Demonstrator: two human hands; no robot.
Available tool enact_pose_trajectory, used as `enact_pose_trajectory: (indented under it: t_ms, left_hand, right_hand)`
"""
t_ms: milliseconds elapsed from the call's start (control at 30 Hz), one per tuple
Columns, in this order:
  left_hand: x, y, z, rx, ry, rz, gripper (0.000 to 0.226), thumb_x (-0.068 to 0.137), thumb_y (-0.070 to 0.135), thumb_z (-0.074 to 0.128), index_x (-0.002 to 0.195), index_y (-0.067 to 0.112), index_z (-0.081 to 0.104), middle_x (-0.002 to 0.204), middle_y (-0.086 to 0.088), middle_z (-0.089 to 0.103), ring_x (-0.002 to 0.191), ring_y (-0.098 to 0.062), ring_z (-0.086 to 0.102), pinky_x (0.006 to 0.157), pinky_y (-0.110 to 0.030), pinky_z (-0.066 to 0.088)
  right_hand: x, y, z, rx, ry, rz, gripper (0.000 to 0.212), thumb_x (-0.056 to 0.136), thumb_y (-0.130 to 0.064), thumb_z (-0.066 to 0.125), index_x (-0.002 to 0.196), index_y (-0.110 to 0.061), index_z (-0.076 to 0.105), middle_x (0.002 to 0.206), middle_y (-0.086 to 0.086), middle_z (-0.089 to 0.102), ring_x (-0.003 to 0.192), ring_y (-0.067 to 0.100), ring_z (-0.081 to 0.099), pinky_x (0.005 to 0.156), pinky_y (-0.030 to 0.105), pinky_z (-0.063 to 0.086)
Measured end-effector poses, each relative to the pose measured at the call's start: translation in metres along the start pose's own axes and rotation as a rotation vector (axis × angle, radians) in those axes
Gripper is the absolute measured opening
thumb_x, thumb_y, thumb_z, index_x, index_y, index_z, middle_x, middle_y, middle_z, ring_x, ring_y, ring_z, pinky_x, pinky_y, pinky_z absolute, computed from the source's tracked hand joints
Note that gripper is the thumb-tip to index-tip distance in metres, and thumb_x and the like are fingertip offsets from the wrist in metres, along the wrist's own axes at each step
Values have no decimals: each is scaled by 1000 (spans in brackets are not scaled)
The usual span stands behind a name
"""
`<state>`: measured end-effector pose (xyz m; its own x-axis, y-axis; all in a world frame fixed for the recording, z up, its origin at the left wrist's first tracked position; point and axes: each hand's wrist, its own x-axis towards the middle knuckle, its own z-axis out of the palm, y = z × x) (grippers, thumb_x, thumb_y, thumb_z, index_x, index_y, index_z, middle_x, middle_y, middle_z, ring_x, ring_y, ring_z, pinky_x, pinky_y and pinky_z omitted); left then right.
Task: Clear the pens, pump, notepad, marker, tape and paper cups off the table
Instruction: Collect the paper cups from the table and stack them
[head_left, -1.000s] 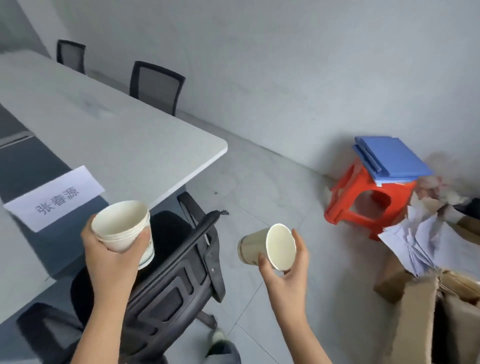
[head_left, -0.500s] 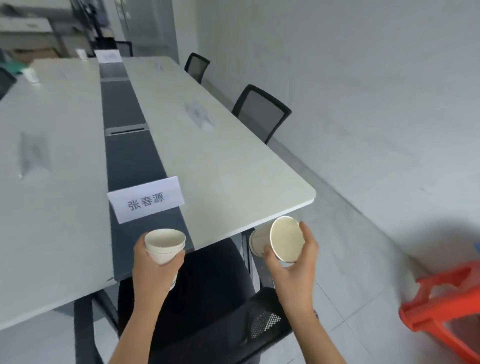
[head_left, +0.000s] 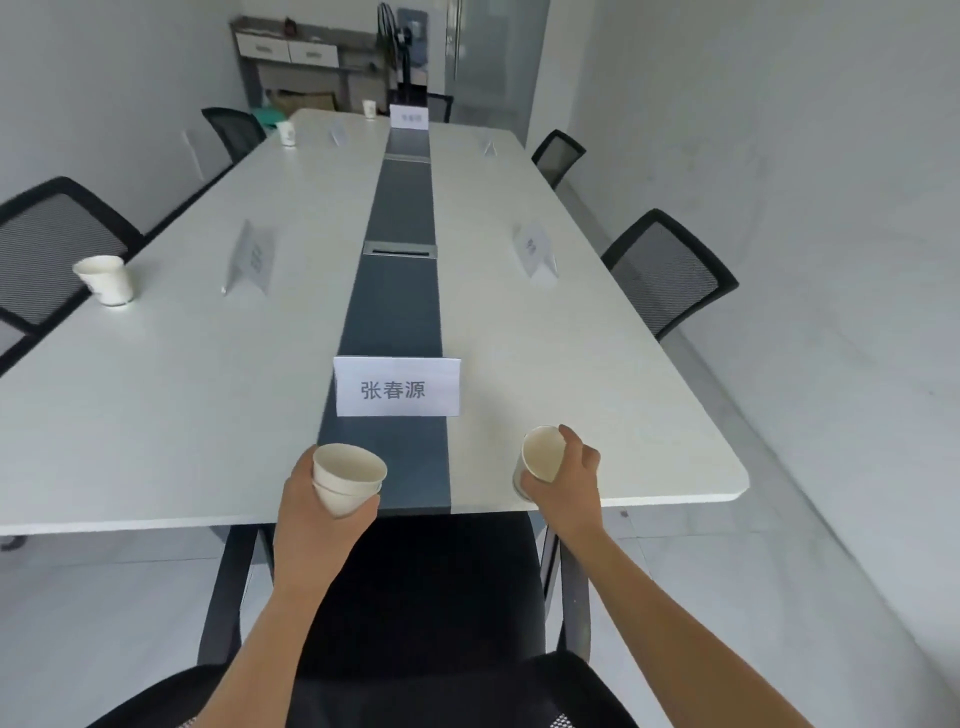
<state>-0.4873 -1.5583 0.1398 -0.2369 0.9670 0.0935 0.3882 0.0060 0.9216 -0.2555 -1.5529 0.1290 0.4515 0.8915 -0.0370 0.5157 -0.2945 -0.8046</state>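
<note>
Moved: view's been swung from the floor side back to the long white conference table (head_left: 156, 415), both hands carried along.
L hand (head_left: 317, 514): stacked white paper cups (head_left: 347, 478) gripped upright.
R hand (head_left: 569, 480): tilted white paper cup (head_left: 540, 457) held, mouth twd camera.
Left on table: another white paper cup (head_left: 105, 279), far left edge.

soft even daylight, slight blur, bowed edges

Long white table (head_left: 156, 415) with a dark centre strip (head_left: 400, 291). Resting on it: a near name card (head_left: 397, 387), further folded name cards (head_left: 252, 260), one paper cup (head_left: 106, 279) at left edge, two far paper cups (head_left: 287, 133).
</note>
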Motion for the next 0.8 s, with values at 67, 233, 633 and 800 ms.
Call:
enact_pose_trajectory:
  t_ms: [67, 233, 633, 800]
  left_hand:
    - [0, -5, -4, 8, 11, 1, 53, 68, 11, 77, 108, 22, 44, 88, 14, 51, 90, -18, 49, 75, -22, 44]
    - [-2, -14, -8, 24, 45, -52, 70, 67, 19, 78, 126, 18, 41, 111, 1, 54, 101, -22, 54, 88, -36, 46]
    - [-15, -28, -6, 86, -8, -94, 77, 64, 24, 79, 129, 24, 39, 122, -1, 55, 111, -23, 53, 93, -44, 48]
    - [-14, -32, -6, 83, -46, -81, 77, 63, 26, 80, 128, 24, 39, 120, -1, 55, 109, -23, 53, 91, -42, 49]
  right_hand:
    - [14, -1, 6, -45, -37, -8, 72, 75, -20, 69, 134, -18, 28, 131, 14, 32, 111, 34, 47, 91, 38, 47]
    - [38, -2, 24, -88, -53, 18, 70, 74, -22, 69, 133, -17, 31, 126, 15, 35, 112, 34, 44, 90, 44, 49]
    - [47, 10, 43, -254, -191, 153, 65, 79, -25, 65, 133, -16, 30, 126, 15, 33, 101, 41, 56, 87, 42, 48]
    - [45, 7, 50, -219, -271, 106, 77, 78, -10, 63, 139, -21, 18, 130, 17, 26, 105, 39, 52, 83, 36, 46]
